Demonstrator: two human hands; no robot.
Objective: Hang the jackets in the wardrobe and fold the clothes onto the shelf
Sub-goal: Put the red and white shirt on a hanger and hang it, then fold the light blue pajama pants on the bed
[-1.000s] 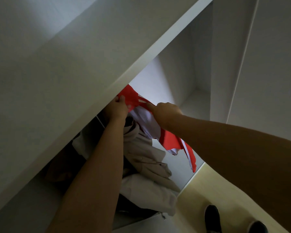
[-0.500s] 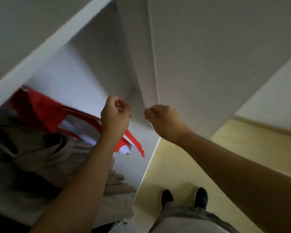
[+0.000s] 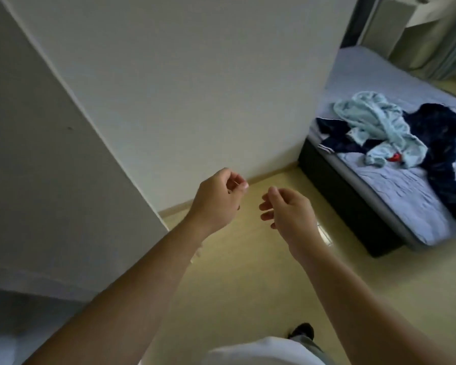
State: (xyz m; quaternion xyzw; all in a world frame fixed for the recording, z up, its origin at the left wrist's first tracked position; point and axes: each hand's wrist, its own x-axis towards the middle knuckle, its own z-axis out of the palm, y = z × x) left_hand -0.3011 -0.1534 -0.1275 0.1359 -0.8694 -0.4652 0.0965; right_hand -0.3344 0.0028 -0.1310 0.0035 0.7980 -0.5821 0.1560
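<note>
Reaching forward over the floor, the left hand (image 3: 217,200) and right hand (image 3: 287,210) hang loosely curled, holding nothing. Light blue clothes (image 3: 377,130) and dark clothes (image 3: 442,133) lie heaped near the bed (image 3: 395,191) edge.

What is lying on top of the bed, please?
On the bed lie a light blue garment and dark navy clothes, tangled together. Anything beneath the heap is covered.

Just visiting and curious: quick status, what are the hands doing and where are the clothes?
Left hand and right hand empty, fingers loosely curled. Light blue garment and dark clothes heaped on bed. Open floor between.
</note>
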